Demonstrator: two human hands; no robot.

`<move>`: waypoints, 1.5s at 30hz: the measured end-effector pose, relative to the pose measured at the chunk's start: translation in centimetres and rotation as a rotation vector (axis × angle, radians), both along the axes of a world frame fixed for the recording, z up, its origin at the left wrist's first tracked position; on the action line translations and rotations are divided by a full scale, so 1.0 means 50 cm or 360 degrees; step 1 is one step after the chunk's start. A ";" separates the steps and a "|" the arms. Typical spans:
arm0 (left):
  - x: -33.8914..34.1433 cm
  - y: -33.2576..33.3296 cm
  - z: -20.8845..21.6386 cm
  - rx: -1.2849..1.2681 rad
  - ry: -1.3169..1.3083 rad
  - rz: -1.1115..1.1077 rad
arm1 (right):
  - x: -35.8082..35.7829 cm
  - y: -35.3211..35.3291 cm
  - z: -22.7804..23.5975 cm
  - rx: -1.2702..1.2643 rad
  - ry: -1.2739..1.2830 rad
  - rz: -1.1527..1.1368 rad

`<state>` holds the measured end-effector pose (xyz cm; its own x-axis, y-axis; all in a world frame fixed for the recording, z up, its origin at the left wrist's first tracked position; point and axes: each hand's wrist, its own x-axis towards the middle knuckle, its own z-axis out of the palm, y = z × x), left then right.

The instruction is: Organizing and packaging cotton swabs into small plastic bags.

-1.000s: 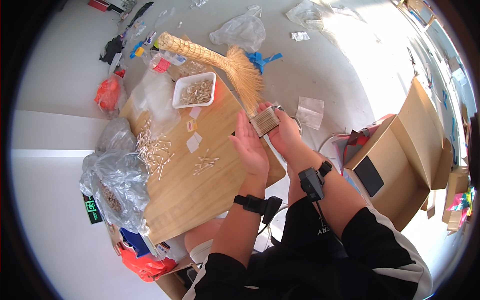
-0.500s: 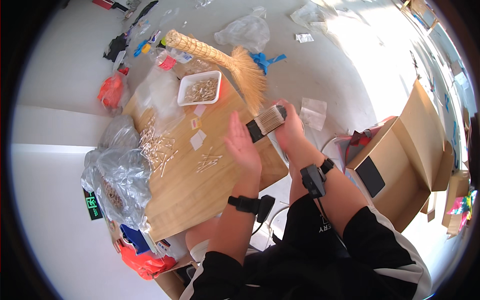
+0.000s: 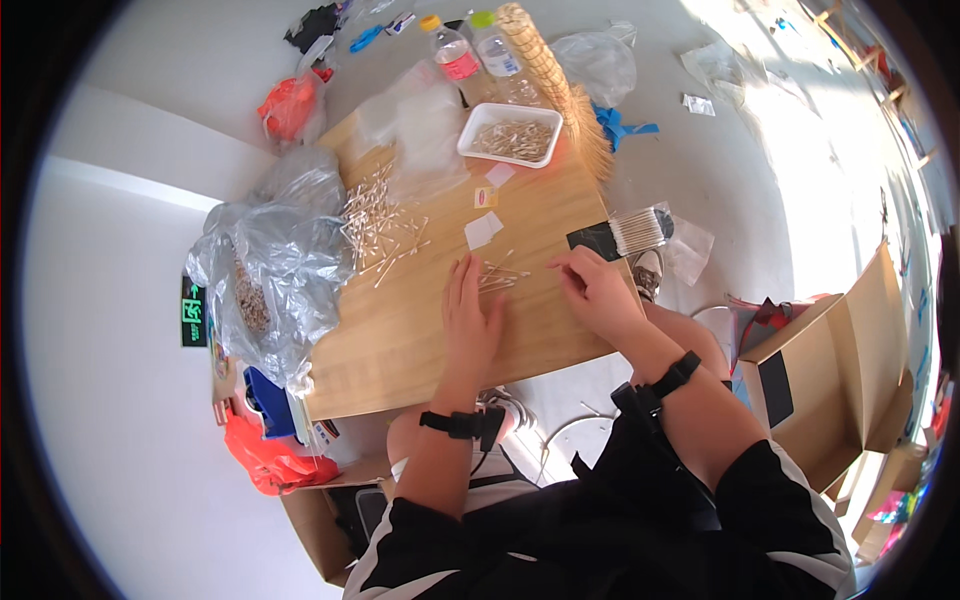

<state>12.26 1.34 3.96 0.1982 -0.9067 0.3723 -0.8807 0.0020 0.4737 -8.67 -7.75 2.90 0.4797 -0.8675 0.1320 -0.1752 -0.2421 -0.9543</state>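
Observation:
On the wooden table [image 3: 400, 360], my left hand [image 3: 472, 318] has its fingers stretched out and holds nothing. Its fingertips are beside a small loose group of cotton swabs [image 3: 505, 277]. Across from it, my right hand [image 3: 600, 295] has its fingers bent inward, and nothing shows in them. Just beyond the right hand lies a black flat holder [image 3: 593, 240] with a neat row of cotton swabs [image 3: 638, 232] at its right, at the table's right edge. A larger scattered pile of cotton swabs [image 3: 372, 215] is on the left half of the table.
A white tray [image 3: 466, 150] of swabs stands at the far side, near two plastic bottles [image 3: 459, 65] and a straw broom [image 3: 545, 70]. Small white cards [image 3: 483, 231] lie mid-table. Grey plastic bags [image 3: 285, 290] crowd the left edge; an open cardboard box [image 3: 830, 370] is at right.
The holder with the row of swabs has left my right hand and lies at the table's right edge. Both hands have come down toward the small loose swab group. The view has shifted.

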 end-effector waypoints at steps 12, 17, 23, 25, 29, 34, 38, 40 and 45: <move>0.269 -0.004 -0.058 0.0029 -0.0122 0.0476 | 0.058 0.023 0.008 -0.0931 0.0805 -0.0005; 0.307 -0.001 -0.101 -0.0118 -0.0391 0.0501 | 0.065 0.026 0.008 -0.0969 0.0886 0.0006; 0.283 0.006 -0.066 0.0024 0.0158 0.0356 | 0.065 0.028 0.010 -0.0959 0.0891 -0.0009; 0.282 0.007 -0.066 -0.0007 0.0284 0.0321 | 0.068 0.029 0.010 -0.0995 0.0902 -0.0007; 0.244 -0.015 -0.049 -0.0255 0.0061 0.0358 | 0.066 0.024 0.002 -0.1049 0.0907 -0.0017; 0.249 -0.024 -0.070 -0.0078 -0.0174 0.0238 | 0.072 0.029 0.008 -0.0939 0.0903 -0.0005; 0.250 -0.020 -0.093 -0.0111 -0.0062 0.0054 | 0.073 0.031 0.001 -0.0938 0.0895 -0.0012; 0.241 -0.014 -0.101 -0.0140 -0.0003 0.0021 | 0.069 0.032 0.005 -0.0948 0.0905 -0.0015; 0.249 0.025 -0.108 -0.0145 0.0183 -0.0120 | 0.071 0.030 0.005 -0.0972 0.0904 -0.0023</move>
<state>24.71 2.59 -1.46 0.1768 -0.8841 0.4327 -0.8164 0.1138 0.5662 -5.12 -6.27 3.15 0.6045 -0.7283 0.3228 -0.5974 -0.6825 -0.4211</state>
